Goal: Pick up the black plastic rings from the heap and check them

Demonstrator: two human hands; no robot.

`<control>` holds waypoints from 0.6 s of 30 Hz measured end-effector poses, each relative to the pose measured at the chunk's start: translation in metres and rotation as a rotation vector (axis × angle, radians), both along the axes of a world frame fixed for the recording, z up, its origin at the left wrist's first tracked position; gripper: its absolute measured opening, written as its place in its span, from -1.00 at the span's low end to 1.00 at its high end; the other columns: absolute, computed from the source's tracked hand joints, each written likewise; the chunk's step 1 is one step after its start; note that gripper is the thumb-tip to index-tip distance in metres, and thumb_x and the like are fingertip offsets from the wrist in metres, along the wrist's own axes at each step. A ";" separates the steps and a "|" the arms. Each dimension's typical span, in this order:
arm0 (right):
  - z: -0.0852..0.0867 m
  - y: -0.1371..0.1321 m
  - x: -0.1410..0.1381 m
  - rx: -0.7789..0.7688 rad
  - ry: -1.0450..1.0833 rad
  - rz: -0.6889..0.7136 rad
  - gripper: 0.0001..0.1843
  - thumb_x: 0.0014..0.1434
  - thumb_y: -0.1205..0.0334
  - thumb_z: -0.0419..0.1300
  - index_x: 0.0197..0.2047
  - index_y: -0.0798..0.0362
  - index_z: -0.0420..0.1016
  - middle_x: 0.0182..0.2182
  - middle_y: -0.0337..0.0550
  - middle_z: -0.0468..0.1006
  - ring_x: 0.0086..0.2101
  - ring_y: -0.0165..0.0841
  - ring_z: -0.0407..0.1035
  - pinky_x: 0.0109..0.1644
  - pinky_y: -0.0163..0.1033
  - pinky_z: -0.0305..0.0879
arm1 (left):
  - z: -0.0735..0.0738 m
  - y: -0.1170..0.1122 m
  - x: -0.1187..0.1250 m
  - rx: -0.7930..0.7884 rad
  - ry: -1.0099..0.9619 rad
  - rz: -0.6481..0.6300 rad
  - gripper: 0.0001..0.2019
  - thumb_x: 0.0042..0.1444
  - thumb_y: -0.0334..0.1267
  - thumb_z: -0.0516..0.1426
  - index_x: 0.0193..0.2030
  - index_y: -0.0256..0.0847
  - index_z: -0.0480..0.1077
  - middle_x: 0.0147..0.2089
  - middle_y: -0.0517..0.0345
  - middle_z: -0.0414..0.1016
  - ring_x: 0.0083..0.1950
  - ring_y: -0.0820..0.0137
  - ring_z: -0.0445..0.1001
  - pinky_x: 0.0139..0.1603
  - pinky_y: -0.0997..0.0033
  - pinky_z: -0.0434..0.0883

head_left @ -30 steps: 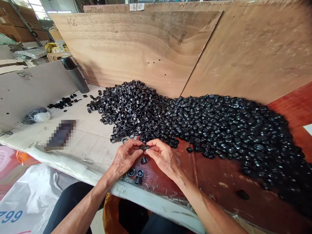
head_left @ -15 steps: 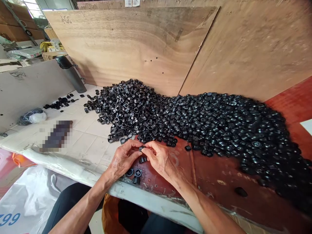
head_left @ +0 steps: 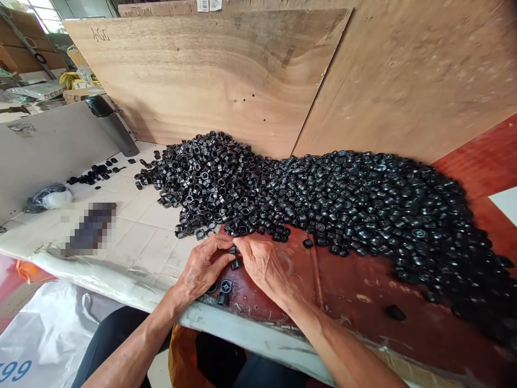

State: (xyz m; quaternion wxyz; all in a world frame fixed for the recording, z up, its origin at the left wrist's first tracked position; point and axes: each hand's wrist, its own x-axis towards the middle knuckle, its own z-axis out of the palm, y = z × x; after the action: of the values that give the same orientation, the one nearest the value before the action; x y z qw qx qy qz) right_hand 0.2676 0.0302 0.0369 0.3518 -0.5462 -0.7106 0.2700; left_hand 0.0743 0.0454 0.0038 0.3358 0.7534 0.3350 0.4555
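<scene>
A small black plastic part [head_left: 233,249] sits pinched between the thumb and forefinger of my left hand [head_left: 204,265]. My right hand [head_left: 262,264] is closed against the same part from the other side, its thumb and fingers partly covering it. Just below the fingertips, another black plastic piece [head_left: 236,264] lies on the red-brown board [head_left: 274,302]. Nearer the table edge are black round caps [head_left: 225,288], one partly hidden by my left hand. Beyond my hands rises a heap of black rings [head_left: 202,175].
Rightward the heap continues as many black caps [head_left: 363,205] along a plywood panel [head_left: 202,70]. A dark grey flask [head_left: 115,126] leans at the back left. A clear plastic bag [head_left: 48,198] and loose black bits [head_left: 92,173] lie on the left. One black piece [head_left: 395,312] rests apart on the right.
My right hand has turned so its back shows more, and its fingertips have come over the top of the part. My left hand keeps its pinch. The view has shifted slightly.
</scene>
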 end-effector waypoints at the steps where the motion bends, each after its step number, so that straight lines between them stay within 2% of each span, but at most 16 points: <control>1: -0.004 0.000 -0.001 0.038 0.037 -0.009 -0.63 0.48 0.14 0.04 -0.33 0.03 0.51 -0.50 -0.16 0.56 -0.49 -0.37 0.40 -0.36 -0.30 0.21 | 0.000 0.000 0.001 -0.038 -0.014 -0.005 -0.88 0.33 -0.32 0.27 -0.01 -0.13 0.53 0.03 0.02 0.64 0.07 0.28 0.63 0.15 0.23 0.57; 4: -0.014 0.001 -0.002 0.119 0.156 0.018 -0.81 0.42 0.16 0.13 -0.15 0.04 0.53 -0.39 -0.17 0.60 -0.43 -0.37 0.44 -0.29 -0.32 0.29 | 0.000 -0.001 0.002 -0.151 -0.091 0.013 -0.88 0.33 -0.24 0.27 -0.03 -0.15 0.53 -0.01 0.03 0.63 0.02 0.28 0.64 0.10 0.25 0.60; 6: -0.016 0.000 0.000 0.153 0.167 0.064 -0.84 0.39 0.21 0.15 -0.11 0.03 0.55 -0.35 -0.17 0.62 -0.40 -0.36 0.45 -0.26 -0.32 0.32 | 0.000 -0.001 0.002 -0.194 -0.126 0.045 -0.87 0.32 -0.22 0.28 -0.04 -0.15 0.54 -0.03 0.05 0.62 -0.01 0.31 0.64 0.05 0.29 0.61; 8: -0.014 0.000 0.002 0.152 0.102 0.065 -0.81 0.40 0.22 0.13 -0.20 0.02 0.56 -0.40 -0.19 0.60 -0.43 -0.37 0.43 -0.28 -0.32 0.29 | 0.001 -0.001 0.000 -0.197 -0.115 0.055 -0.87 0.32 -0.23 0.28 -0.03 -0.15 0.54 0.00 0.04 0.62 0.02 0.30 0.64 0.07 0.29 0.60; 10: -0.010 -0.001 0.004 0.123 -0.018 0.047 -0.67 0.46 0.21 0.07 -0.34 0.01 0.53 -0.51 -0.22 0.53 -0.49 -0.39 0.38 -0.35 -0.32 0.22 | 0.002 -0.002 -0.001 -0.177 -0.081 0.038 -0.87 0.33 -0.25 0.27 -0.02 -0.15 0.55 0.03 0.01 0.62 0.08 0.27 0.62 0.15 0.24 0.57; 12: -0.005 -0.003 0.005 0.091 -0.090 0.045 -0.58 0.50 0.20 0.02 -0.39 0.01 0.51 -0.56 -0.24 0.50 -0.52 -0.40 0.37 -0.38 -0.32 0.17 | 0.003 -0.002 -0.001 -0.163 -0.081 0.022 -0.87 0.33 -0.26 0.27 -0.01 -0.15 0.55 0.03 0.00 0.62 0.09 0.26 0.61 0.18 0.21 0.55; 15: 0.001 -0.004 0.004 0.071 -0.009 0.045 -0.72 0.47 0.20 0.08 -0.22 0.02 0.57 -0.45 -0.22 0.59 -0.46 -0.40 0.43 -0.35 -0.35 0.21 | 0.004 -0.002 0.000 -0.198 -0.120 0.029 -0.87 0.33 -0.23 0.27 -0.02 -0.15 0.54 0.02 0.02 0.62 0.05 0.27 0.62 0.13 0.23 0.58; 16: 0.002 -0.005 0.003 0.071 0.011 0.045 -0.74 0.45 0.19 0.11 -0.24 0.03 0.57 -0.44 -0.22 0.60 -0.45 -0.40 0.44 -0.33 -0.35 0.23 | 0.004 -0.002 0.000 -0.217 -0.130 0.035 -0.86 0.33 -0.21 0.27 -0.03 -0.15 0.54 0.02 0.02 0.62 0.04 0.27 0.62 0.11 0.25 0.59; 18: 0.003 -0.005 0.002 0.068 -0.006 0.044 -0.64 0.43 0.15 0.13 -0.43 0.03 0.48 -0.54 -0.25 0.51 -0.50 -0.41 0.37 -0.34 -0.33 0.23 | 0.003 -0.002 0.001 -0.251 -0.139 0.048 -0.84 0.33 -0.18 0.28 -0.02 -0.15 0.54 0.02 0.01 0.61 0.02 0.28 0.63 0.07 0.27 0.60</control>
State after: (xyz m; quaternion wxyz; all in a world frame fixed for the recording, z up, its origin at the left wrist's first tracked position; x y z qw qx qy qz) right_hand 0.2693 0.0252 0.0395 0.3621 -0.5188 -0.7323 0.2519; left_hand 0.0749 0.0432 0.0068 0.4387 0.6637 0.3833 0.4691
